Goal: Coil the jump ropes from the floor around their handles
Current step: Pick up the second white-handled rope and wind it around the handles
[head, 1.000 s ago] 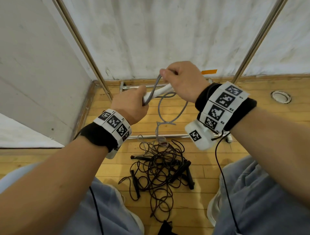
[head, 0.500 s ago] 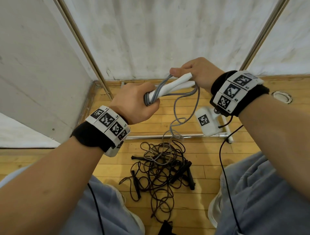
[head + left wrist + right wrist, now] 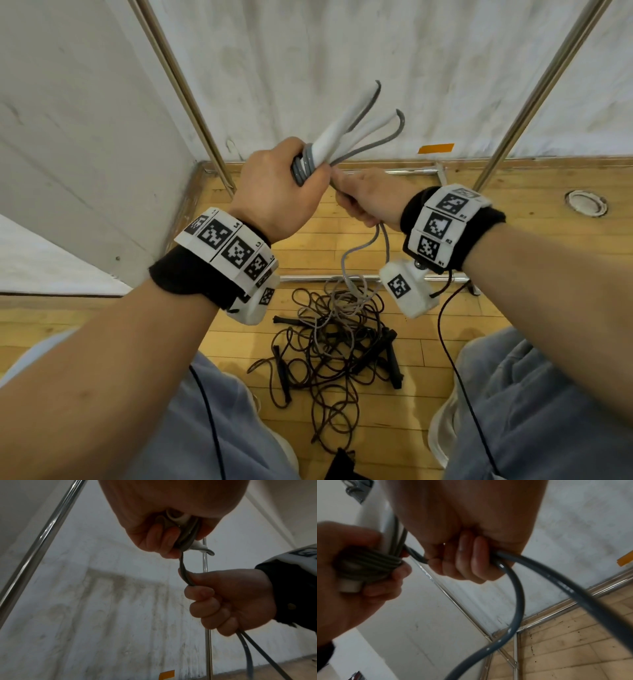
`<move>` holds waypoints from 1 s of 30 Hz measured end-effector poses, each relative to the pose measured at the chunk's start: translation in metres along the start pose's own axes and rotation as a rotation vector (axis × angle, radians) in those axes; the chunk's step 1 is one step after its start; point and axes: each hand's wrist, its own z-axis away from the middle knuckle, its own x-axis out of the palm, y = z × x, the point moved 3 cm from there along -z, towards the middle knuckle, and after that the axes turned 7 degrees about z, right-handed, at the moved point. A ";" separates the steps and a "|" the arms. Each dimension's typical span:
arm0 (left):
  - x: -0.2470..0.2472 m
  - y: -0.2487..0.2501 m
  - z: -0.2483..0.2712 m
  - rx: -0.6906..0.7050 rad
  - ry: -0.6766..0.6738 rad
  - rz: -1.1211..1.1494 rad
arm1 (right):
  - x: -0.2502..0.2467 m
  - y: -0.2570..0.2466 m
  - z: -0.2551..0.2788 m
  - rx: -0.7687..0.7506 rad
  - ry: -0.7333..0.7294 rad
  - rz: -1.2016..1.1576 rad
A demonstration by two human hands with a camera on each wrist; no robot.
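Left hand fisted round two white handles held above the floor, several grey rope turns already wound on; right hand just beside – fingers curled round doubled rope; slack trailed into black ropes tangled on wooden floor

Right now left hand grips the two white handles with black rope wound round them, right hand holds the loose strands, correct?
Not quite: the wound rope is grey, not black, as the head view shows. The rest stands: left hand grips the two white handles, right hand holds the loose strands.
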 end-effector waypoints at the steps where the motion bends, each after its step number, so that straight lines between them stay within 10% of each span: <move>1: 0.000 -0.002 -0.001 -0.017 0.022 0.007 | 0.003 -0.001 0.000 0.013 -0.001 -0.020; 9: 0.001 -0.009 -0.011 -0.123 0.102 0.088 | 0.026 -0.010 0.007 0.015 -0.035 -0.072; 19: -0.002 0.001 -0.018 -0.194 0.132 0.183 | 0.007 -0.014 0.012 -0.188 0.404 0.358; 30: -0.012 -0.006 -0.023 -0.177 0.156 0.142 | 0.016 -0.021 0.006 -0.113 0.084 -0.096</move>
